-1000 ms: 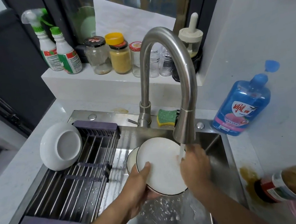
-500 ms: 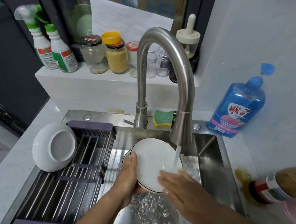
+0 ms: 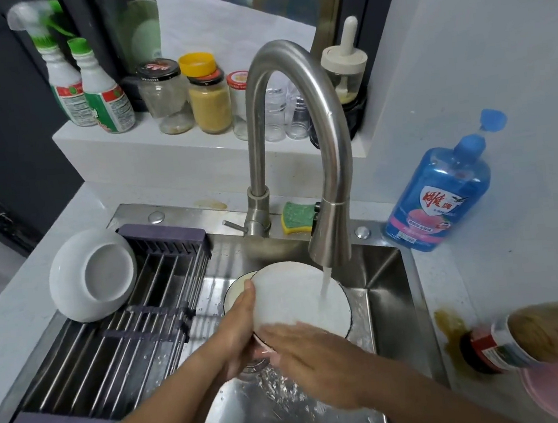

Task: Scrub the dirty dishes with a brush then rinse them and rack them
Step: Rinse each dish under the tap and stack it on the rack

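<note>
One white plate (image 3: 297, 299) with a dark rim is held tilted under the faucet (image 3: 294, 106), face up to the stream of water (image 3: 324, 282) that falls from the spout onto its right part. The left hand (image 3: 239, 336) grips the edge on the side left of the faucet. Its thumb lies over the rim, and the other fingers are hidden behind, so their curl cannot be told. The right hand (image 3: 314, 362) lies flat on the lower face, fingers straight and close together, blurred, seemingly rubbing rather than gripping. A cream dish (image 3: 236, 290) peeps out behind the plate, left of the faucet; whether the left hand holds it too cannot be told.

The plate is probably glazed ceramic: stiff, weighty for one hand, brittle against the steel sink (image 3: 384, 279), and slick while wet. The rim looks the safest hold, thumb on the face and fingers behind. Two hands at opposite edges would suit the carry to the rack (image 3: 113, 349) left of the faucet, where a white bowl (image 3: 93, 275) leans with its base showing.
</note>
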`<state>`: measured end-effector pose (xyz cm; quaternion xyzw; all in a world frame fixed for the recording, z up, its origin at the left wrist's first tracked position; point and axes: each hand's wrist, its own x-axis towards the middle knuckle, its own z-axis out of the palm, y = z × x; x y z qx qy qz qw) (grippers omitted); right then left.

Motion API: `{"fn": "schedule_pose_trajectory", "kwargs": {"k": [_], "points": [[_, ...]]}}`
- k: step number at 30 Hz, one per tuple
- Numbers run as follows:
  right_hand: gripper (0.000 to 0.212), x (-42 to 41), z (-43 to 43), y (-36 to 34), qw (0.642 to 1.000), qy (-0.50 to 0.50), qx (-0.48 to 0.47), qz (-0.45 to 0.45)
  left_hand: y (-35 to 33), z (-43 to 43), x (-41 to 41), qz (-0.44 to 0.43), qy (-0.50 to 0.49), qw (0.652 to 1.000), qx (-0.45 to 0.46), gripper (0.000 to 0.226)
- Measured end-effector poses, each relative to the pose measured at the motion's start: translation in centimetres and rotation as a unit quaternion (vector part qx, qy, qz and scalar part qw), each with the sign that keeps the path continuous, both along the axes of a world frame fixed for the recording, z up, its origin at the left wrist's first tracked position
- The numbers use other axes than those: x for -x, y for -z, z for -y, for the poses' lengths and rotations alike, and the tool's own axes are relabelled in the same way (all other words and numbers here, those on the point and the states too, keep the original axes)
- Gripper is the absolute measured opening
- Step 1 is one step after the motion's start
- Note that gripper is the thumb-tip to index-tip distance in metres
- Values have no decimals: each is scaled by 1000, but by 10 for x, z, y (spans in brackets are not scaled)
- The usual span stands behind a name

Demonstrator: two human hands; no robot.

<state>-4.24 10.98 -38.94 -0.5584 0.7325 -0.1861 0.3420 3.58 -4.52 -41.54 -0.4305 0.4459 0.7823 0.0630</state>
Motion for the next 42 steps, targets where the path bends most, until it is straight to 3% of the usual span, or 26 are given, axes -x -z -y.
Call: {"fn": "schedule_pose_trajectory", "kwargs": {"k": [2, 6, 11, 13, 15, 18, 23, 26, 30, 31, 33, 35, 38, 40, 42], "points": [[48, 10, -28, 12, 998, 11, 44, -52, -2, 13, -3, 5, 7, 1000, 0, 66], [24, 30, -54, 33, 973, 74, 168, -139, -9, 27, -1, 47, 27, 998, -31, 59], [52, 19, -33, 15, 930, 225, 281, -78, -20, 32, 5, 71, 30, 985, -157, 53], [55, 16, -14, 9, 886, 332, 322, -36, -21, 26, 8, 73, 48, 981, -172, 49], [49, 14, 8, 2, 870, 377, 317, -34, -22, 15, 10, 83, 44, 983, -156, 38], [46, 16, 23, 0, 889, 343, 293, -85, -13, 5, 11, 92, -12, 988, -120, 25], [39, 21, 10, 21, 929, 219, 242, -176, -17, 15, 15, 108, 6, 987, -120, 30], [46, 20, 8, 31, 910, 179, 266, -262, -21, 16, 16, 94, 12, 984, -151, 29], [51, 28, 23, 13, 877, 221, 303, -301, -20, 20, 13, 64, 8, 981, -182, 38], [50, 27, 27, 0, 878, 270, 284, -274, -17, 22, 11, 50, 13, 980, -194, 52], [39, 34, 33, -19, 874, 436, 193, -99, -10, 27, 2, 23, 51, 988, -141, 72], [28, 49, 31, -21, 828, 531, 130, 129, -10, 29, -12, -13, 82, 996, -41, 63], [9, 71, 31, -10, 796, 564, 99, 198, 3, 29, -30, -79, 105, 991, 4, 64], [16, 78, 31, 2, 747, 612, 79, 247, 7, 25, -38, -124, 93, 988, -13, 57], [27, 73, 33, 10, 721, 631, 58, 280, 9, 21, -42, -162, 47, 984, -57, 62]]}}
